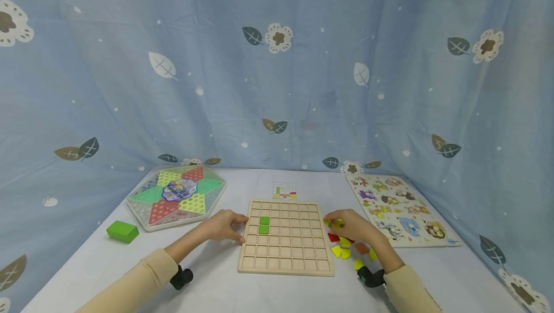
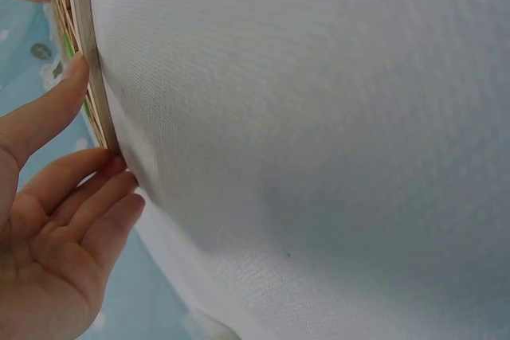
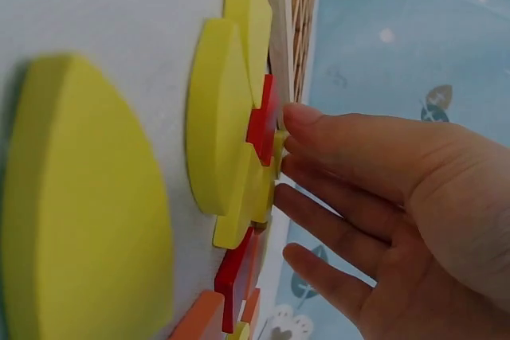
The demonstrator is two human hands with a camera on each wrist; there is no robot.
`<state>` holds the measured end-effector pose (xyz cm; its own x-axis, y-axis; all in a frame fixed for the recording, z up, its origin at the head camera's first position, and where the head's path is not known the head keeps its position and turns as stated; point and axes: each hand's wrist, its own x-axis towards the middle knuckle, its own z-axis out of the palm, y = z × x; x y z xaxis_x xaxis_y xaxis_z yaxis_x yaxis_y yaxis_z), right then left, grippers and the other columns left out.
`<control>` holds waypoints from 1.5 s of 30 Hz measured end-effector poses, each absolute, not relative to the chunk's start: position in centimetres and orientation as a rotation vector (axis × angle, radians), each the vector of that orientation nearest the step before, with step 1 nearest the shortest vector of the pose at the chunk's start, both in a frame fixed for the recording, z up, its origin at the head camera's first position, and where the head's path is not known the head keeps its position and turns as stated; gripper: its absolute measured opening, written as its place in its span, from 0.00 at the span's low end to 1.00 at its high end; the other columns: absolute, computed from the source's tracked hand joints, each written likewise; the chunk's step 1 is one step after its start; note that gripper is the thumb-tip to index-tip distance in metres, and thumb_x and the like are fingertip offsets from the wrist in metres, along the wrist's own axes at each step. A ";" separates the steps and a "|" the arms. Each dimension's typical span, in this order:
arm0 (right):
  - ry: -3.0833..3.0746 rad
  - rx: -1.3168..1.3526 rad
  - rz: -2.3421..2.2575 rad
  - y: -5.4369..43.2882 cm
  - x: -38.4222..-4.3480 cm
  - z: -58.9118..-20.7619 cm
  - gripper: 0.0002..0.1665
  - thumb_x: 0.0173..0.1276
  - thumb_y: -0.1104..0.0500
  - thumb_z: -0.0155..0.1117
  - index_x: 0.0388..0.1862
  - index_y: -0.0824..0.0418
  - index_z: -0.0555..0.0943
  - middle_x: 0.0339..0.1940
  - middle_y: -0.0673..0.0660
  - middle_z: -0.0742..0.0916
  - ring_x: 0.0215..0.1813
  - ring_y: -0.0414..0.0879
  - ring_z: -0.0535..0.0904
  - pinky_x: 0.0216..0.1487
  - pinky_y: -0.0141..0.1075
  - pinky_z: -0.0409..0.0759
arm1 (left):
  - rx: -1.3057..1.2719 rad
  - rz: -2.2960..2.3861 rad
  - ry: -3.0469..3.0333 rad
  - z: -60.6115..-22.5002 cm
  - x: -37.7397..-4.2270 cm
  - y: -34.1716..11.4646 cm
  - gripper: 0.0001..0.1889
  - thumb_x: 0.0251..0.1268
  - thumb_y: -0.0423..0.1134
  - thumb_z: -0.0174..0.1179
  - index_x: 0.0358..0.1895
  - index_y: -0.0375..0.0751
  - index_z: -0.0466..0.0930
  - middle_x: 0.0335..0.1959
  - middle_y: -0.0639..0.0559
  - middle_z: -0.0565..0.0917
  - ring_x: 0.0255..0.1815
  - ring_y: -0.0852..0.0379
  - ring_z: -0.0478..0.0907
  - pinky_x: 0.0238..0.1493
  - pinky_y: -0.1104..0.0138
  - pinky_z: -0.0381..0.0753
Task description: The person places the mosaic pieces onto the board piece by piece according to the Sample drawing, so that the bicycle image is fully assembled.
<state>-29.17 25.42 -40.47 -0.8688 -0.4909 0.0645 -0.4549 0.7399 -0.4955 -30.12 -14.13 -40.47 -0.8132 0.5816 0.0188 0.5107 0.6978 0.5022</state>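
Observation:
A wooden grid board lies in the middle of the table, with two green squares in its upper left cells. My left hand is at the board's left side; in the left wrist view its thumb touches the wooden edge, and its fingertips rest near the corner. To the right of the board, my right hand reaches over loose yellow pieces. In the right wrist view its fingers are spread and loosely extended, close above yellow and red pieces, gripping none.
A small printed grid card lies behind the board. At the left are a star-patterned board game and a green block. An animal puzzle board lies at the right. A blue curtain hangs behind the table.

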 end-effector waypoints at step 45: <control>2.929 -0.889 -0.743 25.3 -31.8 -40.6 0.09 0.58 0.69 0.70 0.39 0.66 0.84 0.33 0.55 0.85 0.34 0.44 0.80 0.36 0.33 0.80 | 0.835 0.757 2.751 -40.3 -30.1 -13.9 0.33 0.47 0.42 0.76 0.57 0.29 0.78 0.57 0.38 0.79 0.58 0.36 0.75 0.57 0.48 0.74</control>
